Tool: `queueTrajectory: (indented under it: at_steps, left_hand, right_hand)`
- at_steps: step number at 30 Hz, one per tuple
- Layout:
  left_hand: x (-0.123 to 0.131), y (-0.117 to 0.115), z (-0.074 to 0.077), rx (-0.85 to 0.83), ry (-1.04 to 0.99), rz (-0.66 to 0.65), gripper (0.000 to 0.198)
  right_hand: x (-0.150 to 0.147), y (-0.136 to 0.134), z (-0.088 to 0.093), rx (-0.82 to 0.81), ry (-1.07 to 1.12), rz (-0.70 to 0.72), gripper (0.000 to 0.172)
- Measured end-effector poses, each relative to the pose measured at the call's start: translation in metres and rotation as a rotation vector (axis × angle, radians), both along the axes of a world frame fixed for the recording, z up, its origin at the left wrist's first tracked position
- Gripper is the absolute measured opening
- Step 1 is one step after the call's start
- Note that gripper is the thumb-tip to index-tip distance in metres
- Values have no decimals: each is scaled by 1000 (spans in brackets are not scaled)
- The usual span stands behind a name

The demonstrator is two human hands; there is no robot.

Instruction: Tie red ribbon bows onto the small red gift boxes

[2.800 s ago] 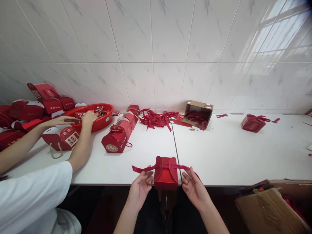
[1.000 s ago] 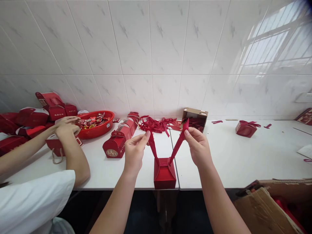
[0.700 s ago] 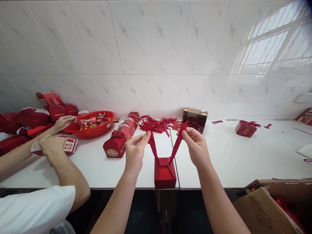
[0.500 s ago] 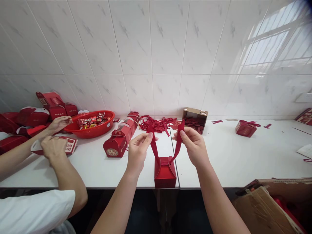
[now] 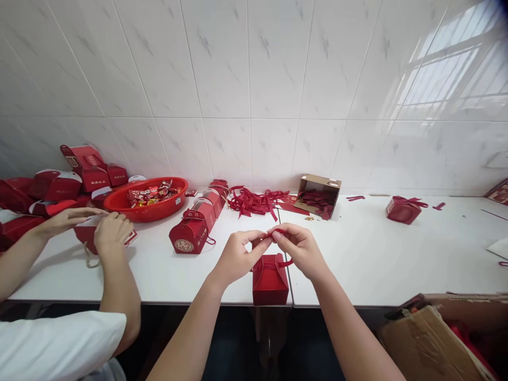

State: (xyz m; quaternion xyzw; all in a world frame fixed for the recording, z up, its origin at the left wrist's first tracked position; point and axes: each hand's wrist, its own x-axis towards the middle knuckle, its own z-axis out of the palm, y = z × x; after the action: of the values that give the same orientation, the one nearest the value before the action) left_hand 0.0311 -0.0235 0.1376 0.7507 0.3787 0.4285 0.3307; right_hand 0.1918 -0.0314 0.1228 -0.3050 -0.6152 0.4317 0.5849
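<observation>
Brightness: the scene is lit evenly by daylight.
Glare: a window reflection (image 5: 448,79) is thrown on the glossy wall tiles (image 5: 222,63), upper right.
Shadows: faint ones are cast on the white table (image 5: 381,264); the space below is left dark.
Distortion: tile lines are bowed near the edges.

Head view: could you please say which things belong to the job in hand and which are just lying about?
In hand: red box; ribbon, pinched by left hand and right hand.
Lying about: ribbon pile, cardboard box, red basin, tied box.
</observation>
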Motion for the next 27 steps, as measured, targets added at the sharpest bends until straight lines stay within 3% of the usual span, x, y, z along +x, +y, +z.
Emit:
queueTrajectory:
  at_steps: [4, 7, 11, 17, 19, 23, 25, 27]
  left_hand:
    - [-6, 5, -3, -173, -66, -138, 18]
    - [-11, 12, -8, -293, -171, -168, 20]
    - [-15, 16, -13, -341, -270, -161, 25]
    - [-14, 5, -11, -262, -147, -120, 27]
    - [-13, -1, -12, -94, 6, -15, 26]
    - [-25, -9, -26, 283, 286, 356, 23]
    - [-43, -12, -41, 311, 362, 501, 24]
    - [-67, -15, -60, 218, 431, 626, 27]
  right_hand:
    - [7, 5, -6, 27, -55, 88, 17]
    - [14, 7, -9, 158, -246, 137, 19]
    - [19, 7, -12, 396, -484, 12, 26]
    - [16, 5, -18, 468, -512, -110, 30]
    - [14, 3, -21, 467, -454, -180, 27]
    - [25, -9, -35, 340, -244, -425, 17]
    - [42, -17, -51, 206, -134, -552, 11]
    - [66, -27, -74, 19, -84, -655, 14]
